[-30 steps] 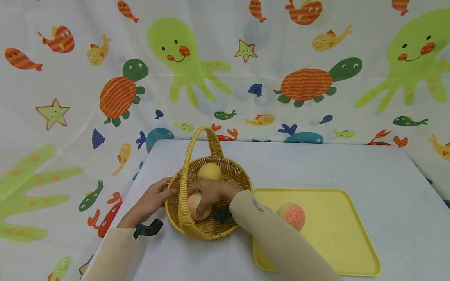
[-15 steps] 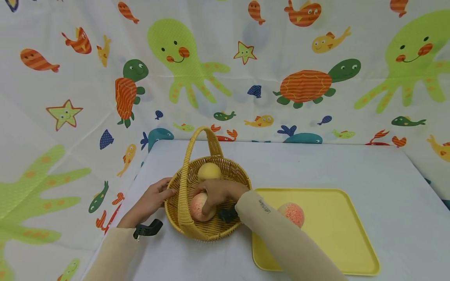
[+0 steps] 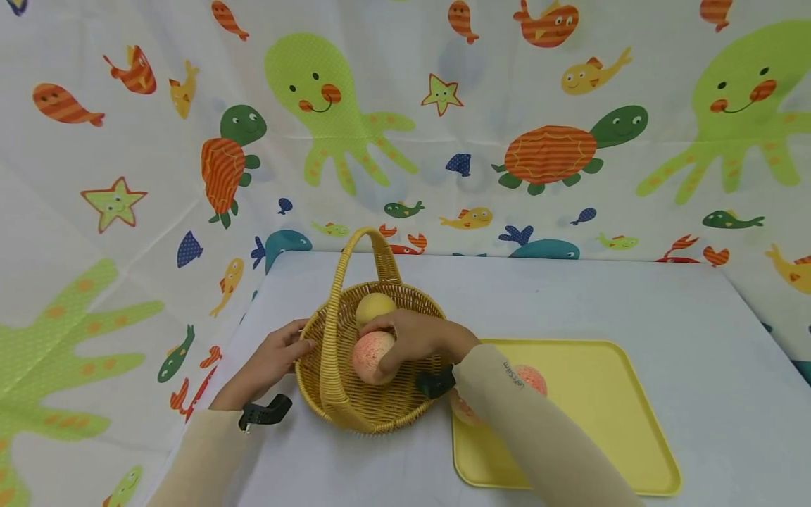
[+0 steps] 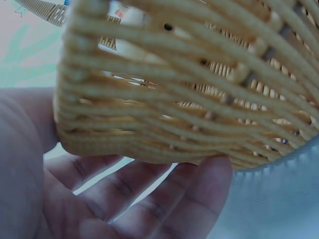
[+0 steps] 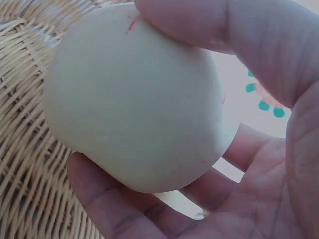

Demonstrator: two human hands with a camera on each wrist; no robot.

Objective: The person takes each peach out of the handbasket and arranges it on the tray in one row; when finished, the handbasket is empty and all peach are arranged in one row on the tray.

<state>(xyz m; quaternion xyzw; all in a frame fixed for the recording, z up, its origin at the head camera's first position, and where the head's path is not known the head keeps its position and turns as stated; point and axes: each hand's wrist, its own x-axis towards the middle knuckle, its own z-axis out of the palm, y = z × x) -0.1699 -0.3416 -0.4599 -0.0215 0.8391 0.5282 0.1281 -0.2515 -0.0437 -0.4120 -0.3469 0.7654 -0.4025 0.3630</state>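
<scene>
Currently held peach: a pink peach (image 3: 369,359) is sitting low, just left of mid-frame, within the outline of the wicker basket (image 3: 380,410).
Right hand: the right hand (image 3: 418,336) is gripping that peach, thumb and fingers curling round it.
Left hand: at lower left, the left hand (image 3: 272,355) is holding the basket's rim, thumb lying over the edge and fingers bracing the outer wall.
Slip risk: the round fruit is filling the grasp, so an uneven squeeze could be sending it rolling back onto the wicker.
Yellow neighbour: a yellow fruit (image 3: 375,308) is resting just above the peach in the frame; stray knuckles could be nudging it.
Handle: the tall handle (image 3: 332,338) is arching over the basket's left half; a leftward swing could be knocking it and tilting the basket.
Wrist device: a black device (image 3: 434,384) is overlapping the basket's right edge; whether it is touching is hard to tell, but contact could be dragging the basket.
Tray: at lower right, a yellow tray (image 3: 608,422) is bearing a speckled peach (image 3: 533,378) and a half-hidden peach (image 3: 466,410); the low sleeve (image 3: 551,436) could be rolling either.
Half-second change: the right hand and its peach are showing farther right and slightly higher, the half-hidden peach is peeking out left of the sleeve, and the left hand is keeping its place.
</scene>
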